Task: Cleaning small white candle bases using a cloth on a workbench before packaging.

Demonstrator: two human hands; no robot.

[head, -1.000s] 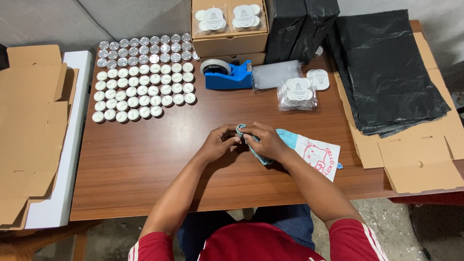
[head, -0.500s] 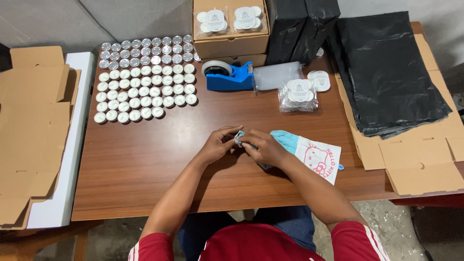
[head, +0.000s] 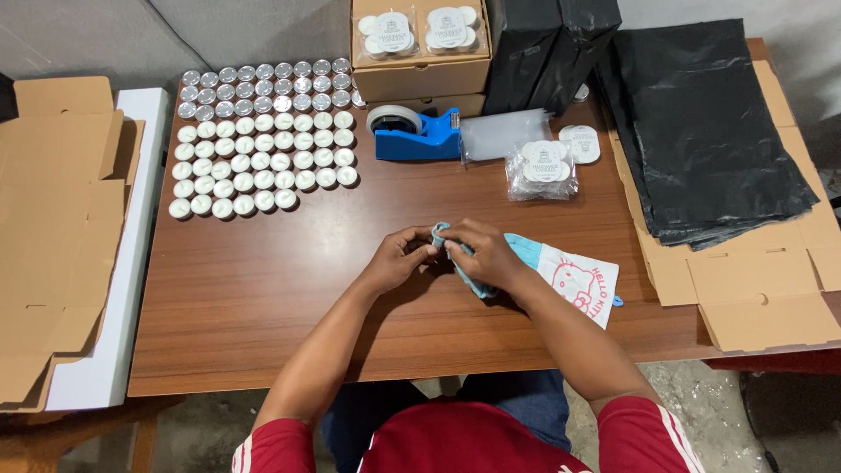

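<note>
- Both hands meet at the middle of the brown wooden bench (head: 263,298) in the head view: the left hand (head: 396,258) and the right hand (head: 484,256) each have their grip closed on the bunched end of a light-blue and white cloth with a pink cartoon print (head: 574,278).
- What, if anything, sits inside the bunched fabric between the fingertips is hidden.
- From the right hand the cloth trails to the right and lies flat on the bench, its printed white part well clear of the fingers.
- Far left on the bench, rows of small round white tealight candles in silver metal cups (head: 263,144) stand in a tidy block; the back rows show silver tops, the nearer rows white wax.
- Behind the hands, a blue tape dispenser with a roll of clear tape (head: 416,136) stands just in front of a brown cardboard box (head: 420,79) holding clear packs of candles.
- Right of the dispenser lie a clear plastic pack of white candles (head: 543,168) and a stack of clear plastic bags (head: 501,136).
- Farther right, folded black plastic bags (head: 701,131) rest on flat brown cardboard (head: 762,298).
- Left of the bench, more flattened cardboard sheets (head: 53,236) lie on a white board (head: 123,263).
</note>
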